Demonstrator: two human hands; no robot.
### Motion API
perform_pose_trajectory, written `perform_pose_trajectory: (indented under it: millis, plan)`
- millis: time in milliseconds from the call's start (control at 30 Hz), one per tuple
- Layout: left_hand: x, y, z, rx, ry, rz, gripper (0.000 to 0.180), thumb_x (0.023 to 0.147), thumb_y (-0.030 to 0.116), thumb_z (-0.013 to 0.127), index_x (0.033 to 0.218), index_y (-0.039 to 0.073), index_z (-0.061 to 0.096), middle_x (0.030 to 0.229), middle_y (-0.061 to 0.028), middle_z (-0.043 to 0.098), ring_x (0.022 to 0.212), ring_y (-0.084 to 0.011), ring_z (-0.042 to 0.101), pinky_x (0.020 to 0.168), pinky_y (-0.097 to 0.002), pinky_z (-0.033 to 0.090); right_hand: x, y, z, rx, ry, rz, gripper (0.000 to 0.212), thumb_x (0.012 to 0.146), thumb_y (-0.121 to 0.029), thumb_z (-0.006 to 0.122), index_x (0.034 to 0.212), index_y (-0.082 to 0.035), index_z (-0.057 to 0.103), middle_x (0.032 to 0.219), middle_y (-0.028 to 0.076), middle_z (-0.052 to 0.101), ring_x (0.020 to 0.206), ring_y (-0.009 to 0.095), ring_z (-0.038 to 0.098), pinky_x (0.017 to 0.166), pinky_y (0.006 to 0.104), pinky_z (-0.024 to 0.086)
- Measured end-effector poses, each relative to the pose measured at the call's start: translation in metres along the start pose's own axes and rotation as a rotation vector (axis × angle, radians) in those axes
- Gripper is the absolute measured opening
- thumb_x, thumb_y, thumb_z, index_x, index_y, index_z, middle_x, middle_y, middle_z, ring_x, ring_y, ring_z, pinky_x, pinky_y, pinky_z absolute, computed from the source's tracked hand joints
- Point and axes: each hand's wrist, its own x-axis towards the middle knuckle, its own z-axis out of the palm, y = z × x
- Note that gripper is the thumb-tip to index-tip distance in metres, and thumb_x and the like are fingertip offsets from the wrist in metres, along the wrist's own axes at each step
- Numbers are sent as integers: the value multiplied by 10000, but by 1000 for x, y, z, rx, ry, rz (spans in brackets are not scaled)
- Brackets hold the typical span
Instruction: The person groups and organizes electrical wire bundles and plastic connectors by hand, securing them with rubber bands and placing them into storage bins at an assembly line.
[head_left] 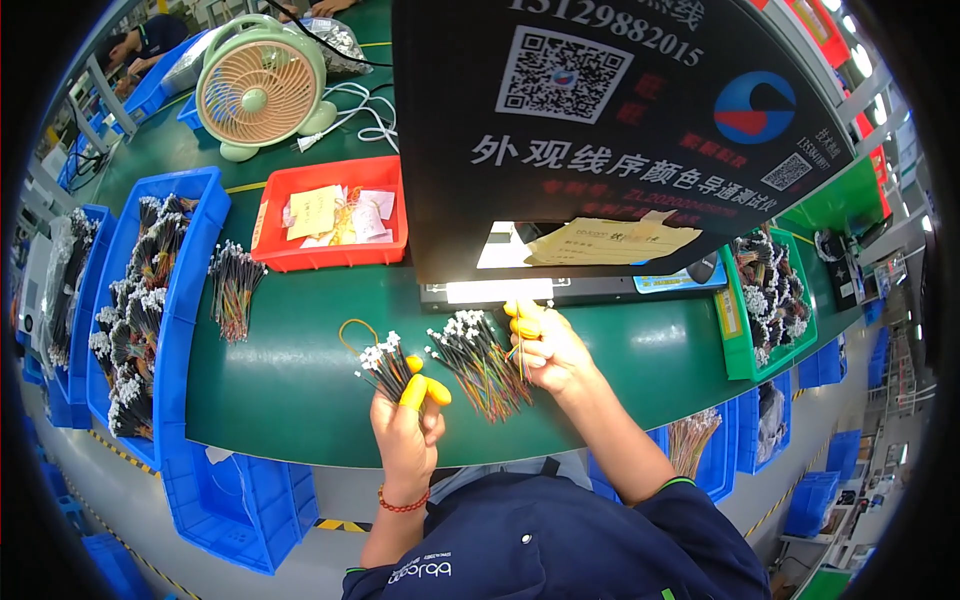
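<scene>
My left hand, with yellow finger cots on some fingertips, is closed round a bundle of thin wire harnesses whose white connectors point up and away from me. A loop of yellowish wire sticks out from this bundle. Just right of it a loose pile of wire harnesses lies on the green table, white connectors at the far end. My right hand, also in yellow cots, pinches a few coloured wires at the lit front of a black test machine. The connector end of those wires is hard to make out against the glare.
Left of my hands are another harness bundle and a long blue bin full of harnesses. A red tray with paper slips and a green fan stand farther back. At right is a green bin of harnesses.
</scene>
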Motion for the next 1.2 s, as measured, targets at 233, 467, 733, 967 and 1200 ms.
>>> perform_pose_trajectory:
  millis: [233,467,733,967,1200]
  plan:
    - [-1,1,-2,7,-5,14,154,841,46,423,982,67,481,689,-75,546,424,-39,353,330,-159,242,2,-1,1,8,51,-22,195,842,-200,503,850,-6,522,521,-29,412,319,19,298,281,157,239]
    - [-8,10,-22,-37,46,75,165,843,38,419,995,62,479,686,-80,546,426,-41,356,330,-156,244,-34,-18,26,-257,-44,55,188,831,-181,508,786,1,527,452,-3,452,269,31,325,254,162,249]
    - [-12,18,-23,-34,33,101,159,847,41,423,993,49,486,684,-86,545,430,-46,364,328,-157,260,-25,12,26,-1566,-13,-647,284,763,-192,590,934,25,522,723,101,534,579,165,528,507,259,418]
    - [-14,28,-33,-24,85,163,177,842,41,429,1008,53,487,678,-89,547,427,-49,363,327,-157,257,-24,18,30,-2225,313,-650,523,724,-379,594,981,53,451,850,165,490,707,268,565,589,336,476]
    - [-16,19,-7,117,-47,148,221,831,82,463,1050,54,458,674,-104,557,403,-54,358,313,-150,248,2,61,15,-2340,293,-817,841,693,-417,614,1210,131,239,962,206,478,762,290,568,644,322,496]
